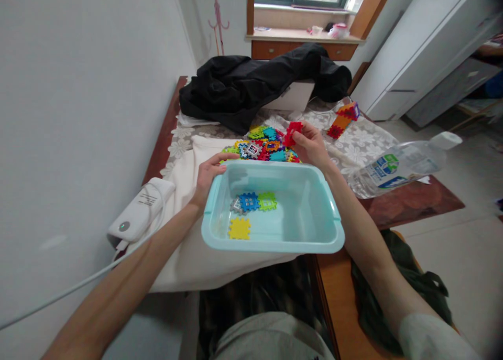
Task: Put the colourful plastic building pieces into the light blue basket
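Note:
My right hand (pixel 312 145) pinches a red interlocking plastic tile (pixel 292 134) above the far right side of a pile of colourful tiles (pixel 271 149). At the far left corner of a light-blue plastic basin (pixel 338 239), my left hand (pixel 208 176) grips the rim, its fingers partly hidden. Inside the basin lie a yellow tile (pixel 239 228), a blue tile (pixel 249 202), a lime-green tile (pixel 268 202) and a grey piece (pixel 237 205). The pile sits just beyond the basin, partly hidden by its far rim.
An orange and red tile structure (pixel 341 121) stands right of the pile. A clear plastic bottle (pixel 396 166) is at the right table edge. Black cloth (pixel 255 85) covers part of a white box (pixel 293 97) behind. A white device (pixel 141 210) with a cable lies left.

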`<state>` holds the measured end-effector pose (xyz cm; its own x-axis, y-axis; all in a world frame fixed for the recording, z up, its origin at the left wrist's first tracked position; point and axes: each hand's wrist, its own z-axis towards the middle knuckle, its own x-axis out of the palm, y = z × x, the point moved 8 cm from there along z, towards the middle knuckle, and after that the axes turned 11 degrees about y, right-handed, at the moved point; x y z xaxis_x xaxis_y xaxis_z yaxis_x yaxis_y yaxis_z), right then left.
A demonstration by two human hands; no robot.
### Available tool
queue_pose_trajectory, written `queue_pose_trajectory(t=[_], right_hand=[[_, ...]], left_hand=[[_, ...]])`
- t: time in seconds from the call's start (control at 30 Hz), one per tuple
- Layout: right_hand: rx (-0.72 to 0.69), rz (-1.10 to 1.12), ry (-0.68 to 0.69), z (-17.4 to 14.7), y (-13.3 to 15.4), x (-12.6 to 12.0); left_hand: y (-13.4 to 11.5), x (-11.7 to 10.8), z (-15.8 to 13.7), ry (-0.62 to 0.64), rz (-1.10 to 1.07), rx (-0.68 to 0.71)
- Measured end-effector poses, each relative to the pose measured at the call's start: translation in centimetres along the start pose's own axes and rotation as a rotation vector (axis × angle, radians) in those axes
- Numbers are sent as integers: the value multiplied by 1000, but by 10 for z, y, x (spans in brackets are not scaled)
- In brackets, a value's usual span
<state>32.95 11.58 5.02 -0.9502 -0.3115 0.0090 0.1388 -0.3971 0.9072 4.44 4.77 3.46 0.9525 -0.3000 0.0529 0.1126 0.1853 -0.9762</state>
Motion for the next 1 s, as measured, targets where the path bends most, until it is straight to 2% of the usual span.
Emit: queue_pose_trajectory(t=[0.1,0.17,0.2,0.27,0.33,0.37,0.4,0.47,0.53,0.6,0.8,0.87,1.0], right_hand=[[50,25,358,-7,18,23],[57,21,513,-12,23,33],[50,20,504,-12,22,32],[35,-39,352,-8,13,20],[51,-260,212,-4,-3,6],[59,-422,191,-2,-10,3],[65,-590,207,-1,-18,3],[65,-856,332,-1,-31,10],[37,-975,469,-3,-40,19],[-6,-1007,522,-3,-42,25],[-58,-996,434,-1,-33,25],[-44,-921,395,-1,-30,23],[33,-583,170,2,-21,7]], left_hand=[[-1,0,-1,-25,3,1],[-3,0,-1,-32,22,12],[-4,0,-2,-31,28,14],[-4,1,-2,-21,18,15],[-3,2,-2,-7,-1,15],[-3,2,-3,-6,-7,16],[-3,2,-4,-9,-8,16],[-3,1,-5,-22,-7,13],[-2,0,-5,-29,-16,10],[-1,0,-5,-29,-27,11],[-1,0,-3,-18,-23,18],[-1,-1,-2,-17,-20,25],[-2,-2,-2,-22,-3,37]])
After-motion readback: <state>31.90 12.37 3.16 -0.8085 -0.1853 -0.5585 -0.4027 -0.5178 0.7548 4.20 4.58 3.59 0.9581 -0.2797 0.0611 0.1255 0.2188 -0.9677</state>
